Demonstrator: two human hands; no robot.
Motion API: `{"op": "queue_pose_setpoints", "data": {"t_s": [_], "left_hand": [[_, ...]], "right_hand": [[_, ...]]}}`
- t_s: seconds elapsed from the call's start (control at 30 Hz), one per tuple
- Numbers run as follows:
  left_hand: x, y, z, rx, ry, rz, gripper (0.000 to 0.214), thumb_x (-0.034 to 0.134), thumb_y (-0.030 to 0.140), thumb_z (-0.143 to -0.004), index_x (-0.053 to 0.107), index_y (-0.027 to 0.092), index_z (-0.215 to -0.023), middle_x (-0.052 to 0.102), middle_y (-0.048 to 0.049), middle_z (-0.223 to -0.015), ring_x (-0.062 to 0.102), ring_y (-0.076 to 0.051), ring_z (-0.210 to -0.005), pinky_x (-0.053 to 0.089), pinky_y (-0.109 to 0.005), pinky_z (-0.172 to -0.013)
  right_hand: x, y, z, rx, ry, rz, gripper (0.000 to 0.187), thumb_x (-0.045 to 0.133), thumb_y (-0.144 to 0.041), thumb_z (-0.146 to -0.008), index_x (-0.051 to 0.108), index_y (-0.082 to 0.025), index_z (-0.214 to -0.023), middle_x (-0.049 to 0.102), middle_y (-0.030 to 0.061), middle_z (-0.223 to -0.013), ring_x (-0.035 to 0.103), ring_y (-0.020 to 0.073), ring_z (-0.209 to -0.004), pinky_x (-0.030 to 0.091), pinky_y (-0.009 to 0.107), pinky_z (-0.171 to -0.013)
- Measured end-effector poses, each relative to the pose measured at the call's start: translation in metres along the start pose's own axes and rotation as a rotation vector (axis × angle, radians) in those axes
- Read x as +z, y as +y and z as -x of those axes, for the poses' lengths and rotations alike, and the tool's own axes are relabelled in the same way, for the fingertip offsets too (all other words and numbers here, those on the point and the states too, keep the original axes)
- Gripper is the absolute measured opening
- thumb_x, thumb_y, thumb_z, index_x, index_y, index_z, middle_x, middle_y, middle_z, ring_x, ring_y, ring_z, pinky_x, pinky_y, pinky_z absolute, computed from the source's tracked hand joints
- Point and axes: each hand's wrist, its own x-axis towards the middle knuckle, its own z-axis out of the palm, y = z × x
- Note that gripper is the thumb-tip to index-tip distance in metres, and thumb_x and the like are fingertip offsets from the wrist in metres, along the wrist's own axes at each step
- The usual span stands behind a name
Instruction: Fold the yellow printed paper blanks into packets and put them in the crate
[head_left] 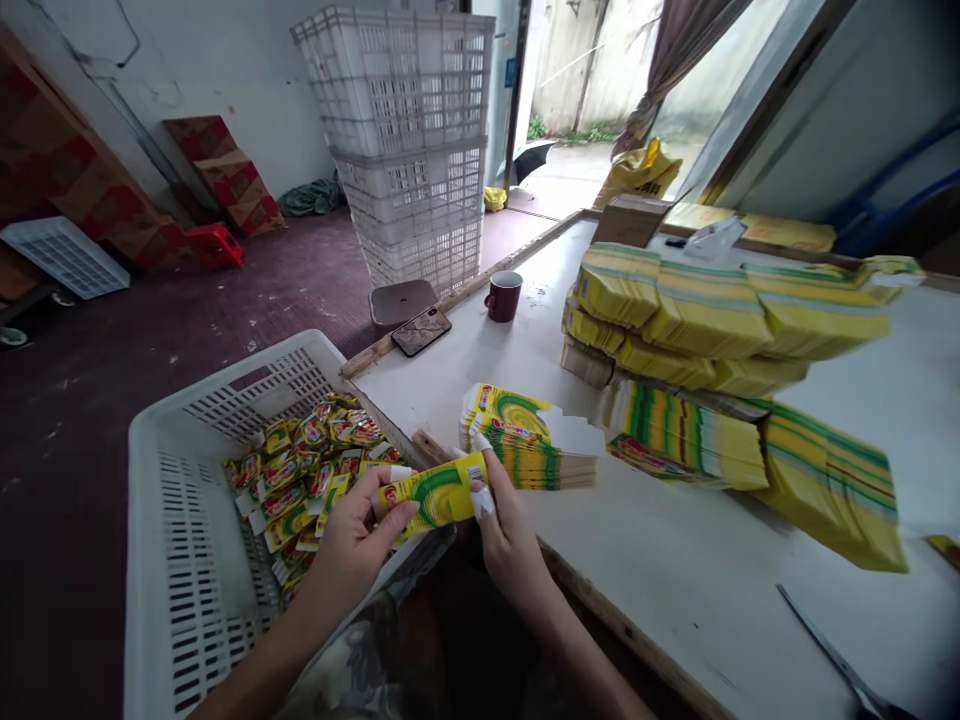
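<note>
One slim yellow carton (433, 498) with green swirl (429, 492) and small barcode (474, 472)

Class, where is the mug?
In the head view, the mug stands just above centre on the table, by its wooden edge, right of the phone.

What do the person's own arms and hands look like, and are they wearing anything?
The left hand wears a white fingertip cover, and the right hand has two white coverings; whether tape or something else, I can't tell. The left forearm and right forearm show no sleeves.
</note>
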Motion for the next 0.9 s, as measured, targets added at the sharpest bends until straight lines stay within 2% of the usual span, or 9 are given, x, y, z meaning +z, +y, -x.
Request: {"op": "queue_pose_setpoints", "data": {"t_s": [0.1,0.17,0.27,0.37,0.47,0.53,0.67,0.77,0.9], "left_hand": [[0.001,-0.001,0.001,0.035,-0.052,-0.050,0.026,0.061,0.037,-0.083,0.057,0.018,-0.100,0.063,0.0012,-0.080,0.059,-0.015,-0.074,0.049,-0.024,-0.067],[0.002,-0.005,0.001,0.054,-0.078,-0.097,0.023,0.059,0.038,-0.083,0.059,0.019,-0.096,0.063,0.0011,-0.078,0.059,-0.015,-0.071,0.048,-0.024,-0.063],[-0.004,-0.013,-0.001,0.062,-0.049,-0.188,0.026,0.055,0.042,-0.085,0.059,0.020,-0.098,0.064,0.0000,-0.079,0.059,-0.017,-0.070,0.048,-0.026,-0.062],[-0.020,-0.022,-0.006,0.110,0.144,-0.389,0.033,0.051,0.048,-0.086,0.056,0.021,-0.106,0.062,-0.0044,-0.088,0.061,-0.022,-0.078,0.052,-0.034,-0.067],[-0.035,-0.025,-0.015,0.267,0.482,-0.742,0.045,0.053,0.048,-0.085,0.050,0.017,-0.117,0.052,-0.0167,-0.113,0.050,-0.037,-0.110,0.049,-0.053,-0.088],[-0.037,-0.024,-0.018,0.382,0.591,-0.890,0.053,0.056,0.046,-0.084,0.045,0.012,-0.122,0.040,-0.0239,-0.129,0.035,-0.043,-0.126,0.038,-0.062,-0.100],[-0.022,-0.023,-0.017,0.442,0.365,-0.777,0.046,0.058,0.043,-0.083,0.047,0.019,-0.121,0.037,-0.0180,-0.137,0.038,-0.039,-0.129,0.042,-0.058,-0.100],[-0.010,-0.025,-0.011,0.273,0.114,-0.500,0.043,0.056,0.043,-0.086,0.048,0.025,-0.124,0.043,-0.0102,-0.135,0.047,-0.031,-0.122,0.048,-0.048,-0.095],[-0.002,-0.025,-0.007,0.043,-0.088,-0.133,0.050,0.060,0.050,-0.083,0.049,0.023,-0.123,0.052,-0.0112,-0.126,0.053,-0.028,-0.114,0.050,-0.043,-0.091]], "right_hand": [[-0.002,-0.004,-0.004,0.024,0.000,0.018,0.039,0.036,-0.040,-0.097,0.056,-0.018,-0.122,0.066,0.0094,-0.104,0.062,0.0225,-0.099,0.051,0.033,-0.085],[-0.002,-0.008,-0.003,0.056,0.040,0.050,0.035,0.033,-0.040,-0.098,0.058,-0.018,-0.109,0.063,0.0039,-0.080,0.059,0.0180,-0.072,0.050,0.028,-0.065],[-0.006,-0.014,-0.002,0.024,-0.020,0.087,0.029,0.031,-0.035,-0.098,0.052,-0.019,-0.112,0.059,0.0015,-0.079,0.056,0.0162,-0.069,0.047,0.026,-0.063],[-0.027,-0.019,-0.012,-0.073,0.009,0.173,0.033,0.041,-0.030,-0.095,0.039,-0.021,-0.127,0.061,0.0048,-0.098,0.059,0.0181,-0.086,0.049,0.030,-0.077],[-0.058,-0.017,-0.031,-0.141,0.266,0.529,0.038,0.050,-0.027,-0.089,0.042,-0.018,-0.125,0.060,0.0118,-0.109,0.055,0.0260,-0.098,0.043,0.042,-0.089],[-0.073,-0.012,-0.043,-0.084,0.239,0.782,0.035,0.050,-0.021,-0.086,0.048,-0.015,-0.121,0.062,0.0159,-0.108,0.053,0.0315,-0.100,0.041,0.048,-0.089],[-0.078,-0.001,-0.051,0.038,0.160,0.965,0.038,0.049,-0.008,-0.078,0.052,-0.013,-0.116,0.064,0.0145,-0.099,0.055,0.0311,-0.092,0.042,0.047,-0.085],[-0.074,0.000,-0.051,0.037,0.179,0.963,0.041,0.051,-0.006,-0.074,0.050,-0.012,-0.115,0.063,0.0147,-0.102,0.056,0.0308,-0.094,0.043,0.046,-0.083],[-0.078,-0.001,-0.050,0.015,0.233,0.812,0.042,0.052,-0.008,-0.074,0.045,-0.013,-0.115,0.059,0.0123,-0.098,0.057,0.0266,-0.090,0.047,0.040,-0.078]]}}
